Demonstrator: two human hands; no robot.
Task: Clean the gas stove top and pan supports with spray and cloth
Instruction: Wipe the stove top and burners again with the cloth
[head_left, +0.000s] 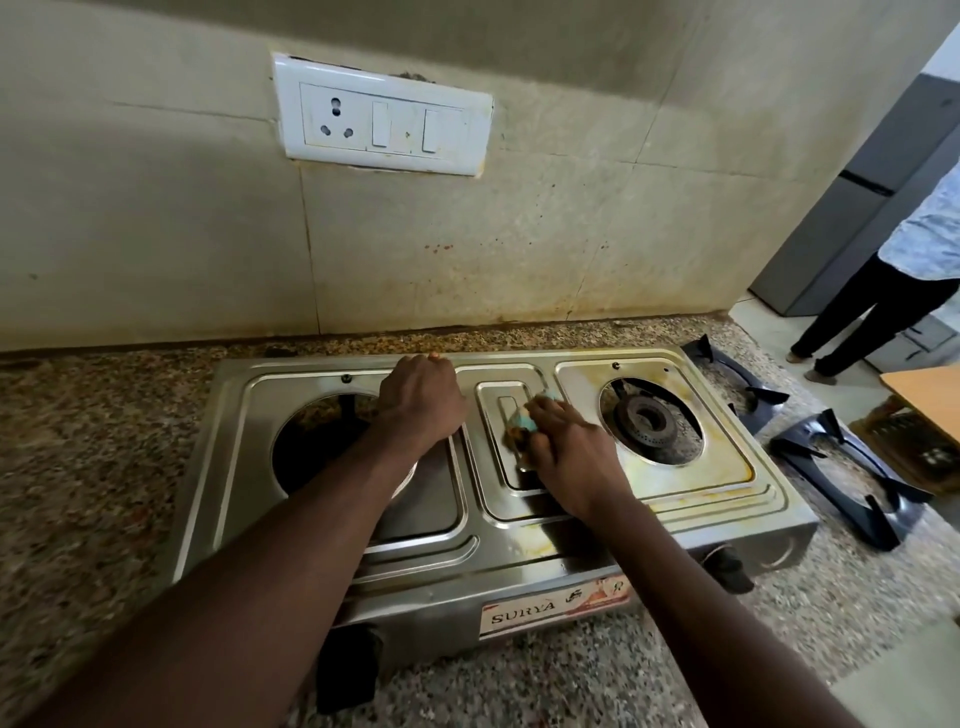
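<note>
Wiping stage of a stove clean, itemised: two-burner stainless gas stove (727, 499), badge reading SURYA, standing on the speckled granite tabletop (93, 426) against the tiled wall; right hand (566, 452) bunched around a pale blue cloth (522, 422), pressing it onto the raised centre panel between the burner wells, brownish soil showing on the wad; left hand (421, 400) laid on the top just beside that panel, fingers reaching to the rear rim, probably to steady the stove against the rubbing, though whether they hook over the rim or lie flat cannot be told; two black pan supports (852, 483) lying off the stove on the tabletop just to its right, likely to bare the sheet metal for wiping; right burner (649, 418) seated in its well amid yellowish staining; left well an open hole, no burner head visible; spray bottle not in view; judged partway, the right well and the supports looking not yet cleaned
</note>
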